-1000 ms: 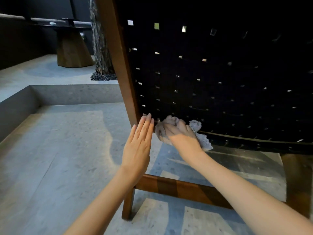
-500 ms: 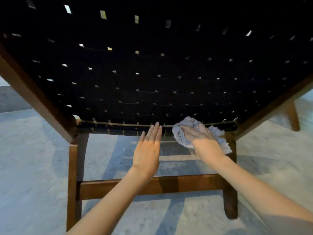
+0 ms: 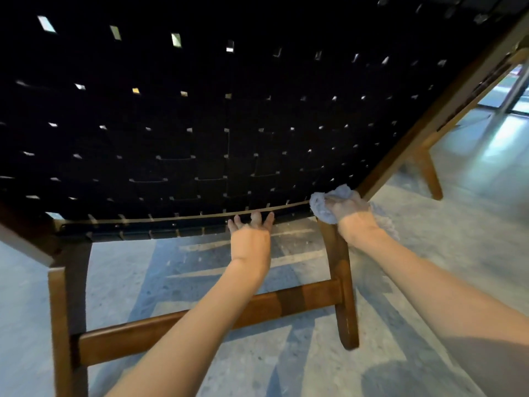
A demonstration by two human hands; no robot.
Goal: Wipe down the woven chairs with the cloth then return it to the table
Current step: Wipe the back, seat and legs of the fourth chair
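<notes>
Cloth [image 3: 325, 206]: pale blue-grey, bunched into a wad, at 3 o'clock from frame centre, pressed against the lower right corner of the woven chair [image 3: 229, 110], where the black webbing meets the wooden side rail [image 3: 446, 110]. Right hand [image 3: 353, 214] lies over the wad, fingers curled round it and gripping; a loose fringe of cloth shows beyond the wrist on the far side. Wad sits directly on top of the right rear leg [image 3: 342, 285], touching it. Left hand [image 3: 252, 234] at 6 o'clock from centre, just left of the cloth but apart from it: palm toward the chair, fingers straight and slightly spread, fingertips [image 3: 255, 217] reaching the bottom edge of the webbing beside the thin tan strip [image 3: 183, 217] that runs along it. It holds nothing. Whether the tips press or only touch, cannot tell. Chair seen from behind and low; webbing fills the upper half of the view, with small gaps of light between the straps. Wooden stretcher [image 3: 300, 296] joins the right rear leg to the left rear leg [image 3: 64, 316], passing behind the left forearm. At 2 o'clock, another splayed wooden leg [image 3: 429, 176] stands on the pale speckled stone floor [image 3: 472, 230]. No surface for the cloth in view.
</notes>
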